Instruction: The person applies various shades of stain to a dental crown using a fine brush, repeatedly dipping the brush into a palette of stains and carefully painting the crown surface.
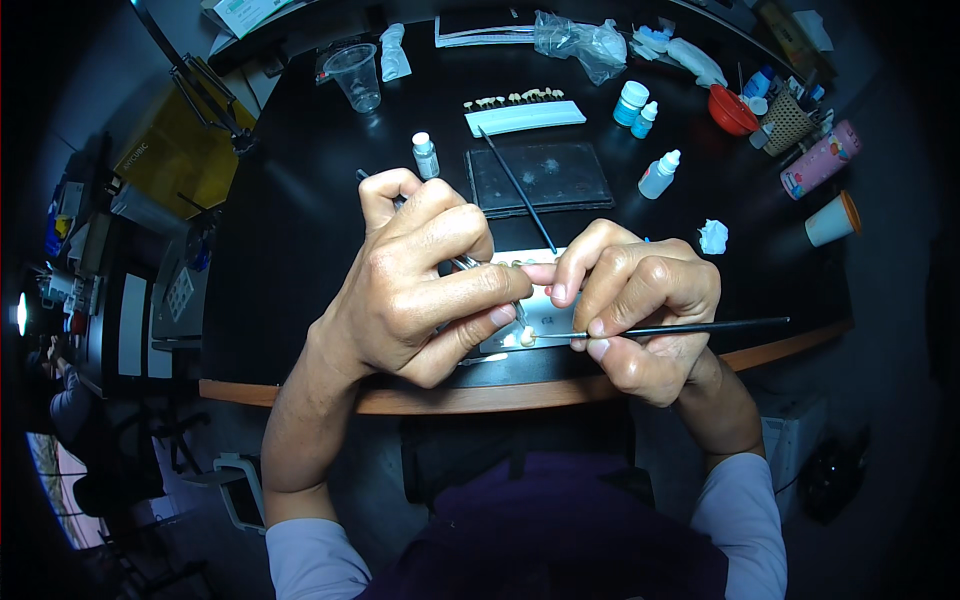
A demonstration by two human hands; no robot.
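Note:
My left hand (415,275) is closed around a metal tweezers-like tool (466,262), whose tip holds a small cream tooth-shaped piece (527,337). My right hand (655,310) pinches a fine brush (715,327) with a black handle. The thin brush end points left and reaches the tooth piece, seemingly touching it. Both hands hover over a white palette (556,312) with small dabs on it, partly hidden by my fingers. Beyond, a second dark brush (520,195) leans from a white holder (527,118) over a black flat box (540,178) towards the palette.
Tooth-shaped pieces on pins (515,99) line the white holder. Small bottles (657,175) stand around, with a clear cup (360,85) far left. A crumpled tissue (713,237), paper cup (832,220) and red bowl (732,110) lie right. The table's wooden edge (470,397) is near me.

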